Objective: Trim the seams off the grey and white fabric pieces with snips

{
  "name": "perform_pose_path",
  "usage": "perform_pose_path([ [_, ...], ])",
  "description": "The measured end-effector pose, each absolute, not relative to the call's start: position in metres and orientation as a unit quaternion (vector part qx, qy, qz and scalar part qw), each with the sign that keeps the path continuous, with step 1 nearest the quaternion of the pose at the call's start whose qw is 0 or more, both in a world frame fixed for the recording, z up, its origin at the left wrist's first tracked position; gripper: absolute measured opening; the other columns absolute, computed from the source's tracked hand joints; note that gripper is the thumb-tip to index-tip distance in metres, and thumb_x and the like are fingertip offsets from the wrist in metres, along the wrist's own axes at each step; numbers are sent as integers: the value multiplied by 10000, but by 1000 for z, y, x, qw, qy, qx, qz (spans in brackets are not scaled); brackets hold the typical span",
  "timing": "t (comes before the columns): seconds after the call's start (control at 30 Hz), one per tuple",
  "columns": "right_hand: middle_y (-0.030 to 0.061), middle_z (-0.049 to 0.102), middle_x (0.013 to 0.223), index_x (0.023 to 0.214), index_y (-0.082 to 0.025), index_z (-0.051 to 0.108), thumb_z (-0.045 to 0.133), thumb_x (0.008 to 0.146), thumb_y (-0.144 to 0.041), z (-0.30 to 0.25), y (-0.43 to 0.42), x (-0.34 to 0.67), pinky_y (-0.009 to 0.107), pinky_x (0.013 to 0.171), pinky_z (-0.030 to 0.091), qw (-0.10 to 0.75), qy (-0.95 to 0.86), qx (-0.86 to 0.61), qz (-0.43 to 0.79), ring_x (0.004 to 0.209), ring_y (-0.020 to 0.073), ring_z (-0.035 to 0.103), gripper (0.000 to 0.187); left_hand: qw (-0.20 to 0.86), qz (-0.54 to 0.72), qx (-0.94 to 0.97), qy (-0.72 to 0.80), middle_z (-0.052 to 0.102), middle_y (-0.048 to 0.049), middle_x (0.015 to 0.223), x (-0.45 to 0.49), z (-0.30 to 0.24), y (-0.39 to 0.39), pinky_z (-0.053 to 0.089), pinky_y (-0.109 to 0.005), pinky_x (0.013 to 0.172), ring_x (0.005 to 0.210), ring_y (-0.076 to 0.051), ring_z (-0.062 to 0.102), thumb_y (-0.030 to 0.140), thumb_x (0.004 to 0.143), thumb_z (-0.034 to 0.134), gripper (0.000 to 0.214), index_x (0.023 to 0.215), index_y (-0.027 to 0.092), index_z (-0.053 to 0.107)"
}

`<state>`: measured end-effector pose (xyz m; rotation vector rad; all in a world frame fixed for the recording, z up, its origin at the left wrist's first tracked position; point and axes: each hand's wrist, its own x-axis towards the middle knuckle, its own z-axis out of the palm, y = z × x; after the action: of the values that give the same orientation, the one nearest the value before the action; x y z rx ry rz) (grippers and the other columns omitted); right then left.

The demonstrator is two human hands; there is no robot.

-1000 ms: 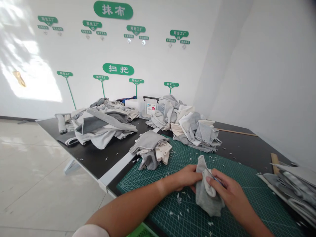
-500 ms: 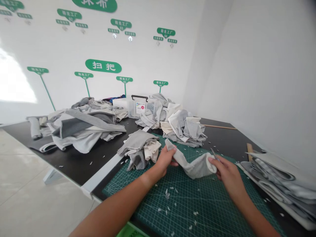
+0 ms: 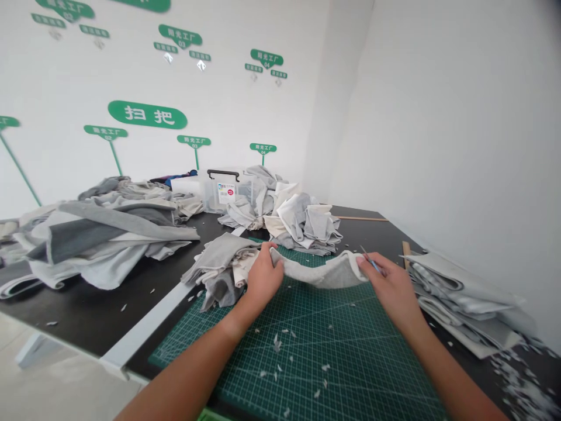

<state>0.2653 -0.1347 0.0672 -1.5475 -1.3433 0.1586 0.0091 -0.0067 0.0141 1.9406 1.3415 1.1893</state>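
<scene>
A light grey strip of fabric hangs in a shallow sag between my two hands, above the green cutting mat. My left hand pinches its left end. My right hand is closed on the right end, where the edge looks folded and whiter. That same hand also holds small scissors with a blue part and a thin metal tip pointing up and left; most of them is hidden by the fingers. Just left of my left hand lies a small pile of grey and cream cloth pieces.
A large heap of grey fabric covers the left of the black table. Behind are another cloth pile and a clear plastic box. Folded fabric is stacked at right, near many scraps. Bits of lint dot the mat.
My view has turned to the right. The fabric strip is now pulled flatter between my hands, with its left end lower and its sag shallower. The blue part of the scissors now shows.
</scene>
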Motion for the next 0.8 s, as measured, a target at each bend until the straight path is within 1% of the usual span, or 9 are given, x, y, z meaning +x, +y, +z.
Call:
perform_pose_path([
  [0.07, -4, 685, 863, 909, -222, 683, 564, 960, -503, 74, -138, 262, 259, 700, 404, 483, -588, -646, 62, 802, 203, 587, 309, 163, 452, 755, 447, 613, -108, 1218, 10, 20, -17, 432, -460, 1049, 1171, -276, 576, 161, 855, 586, 528, 1365, 238, 470],
  [0.1, -9, 681, 855, 900, -226, 678, 555, 970, -502, 76, -140, 260, 260, 709, 401, 466, -602, -645, 66, 812, 203, 589, 310, 151, 454, 774, 415, 597, -111, 1263, 11, 23, -23, 404, -460, 1079, 1211, -276, 550, 152, 858, 587, 556, 1393, 242, 465],
  [0.3, -16, 652, 839, 897, -225, 663, 531, 996, -509, 87, -147, 234, 263, 703, 398, 400, -674, -605, 141, 800, 190, 578, 327, 242, 428, 849, 193, 569, -68, 1394, 20, 41, -60, 400, -388, 1095, 1255, -234, 524, 284, 962, 563, 523, 1469, 292, 437],
  [0.37, -18, 624, 810, 864, -219, 650, 530, 997, -510, 90, -149, 223, 260, 690, 395, 388, -691, -589, 154, 782, 181, 565, 342, 236, 417, 865, 148, 608, -64, 1342, 21, 44, -67, 401, -376, 1078, 1226, -235, 533, 287, 977, 545, 421, 1397, 275, 516],
  [0.43, -22, 597, 780, 825, -213, 634, 528, 1000, -510, 95, -152, 214, 257, 679, 389, 377, -700, -587, 153, 761, 172, 549, 361, 227, 409, 874, 132, 662, -59, 1220, 20, 44, -70, 421, -361, 1025, 1138, -231, 564, 263, 982, 529, 293, 1266, 246, 600],
  [0.5, -21, 589, 769, 814, -210, 630, 524, 1001, -511, 99, -152, 209, 256, 672, 385, 372, -700, -592, 147, 752, 168, 541, 370, 224, 413, 871, 142, 679, -54, 1129, 17, 44, -69, 430, -344, 981, 1073, -223, 577, 237, 980, 518, 220, 1171, 227, 628],
  [0.6, -11, 612, 795, 853, -208, 646, 524, 995, -526, 105, -146, 210, 260, 677, 394, 382, -688, -598, 151, 766, 176, 550, 369, 233, 445, 847, 172, 664, -52, 1085, 12, 46, -65, 432, -324, 944, 1039, -215, 576, 200, 954, 526, 182, 1115, 212, 611],
  [0.7, -1, 618, 804, 879, -201, 643, 556, 965, -556, 113, -136, 214, 252, 632, 400, 431, -656, -597, 167, 744, 175, 550, 375, 246, 476, 822, 193, 641, -34, 996, 6, 56, -60, 439, -293, 867, 946, -194, 576, 132, 898, 519, 124, 991, 200, 565],
  [0.8, -29, 510, 680, 880, -198, 617, 617, 922, -578, 123, -130, 215, 222, 485, 291, 494, -593, -601, 204, 573, 119, 431, 382, 247, 489, 812, 201, 634, -15, 957, -1, 74, -57, 435, -272, 829, 894, -178, 577, 64, 836, 488, 196, 964, 206, 534],
])
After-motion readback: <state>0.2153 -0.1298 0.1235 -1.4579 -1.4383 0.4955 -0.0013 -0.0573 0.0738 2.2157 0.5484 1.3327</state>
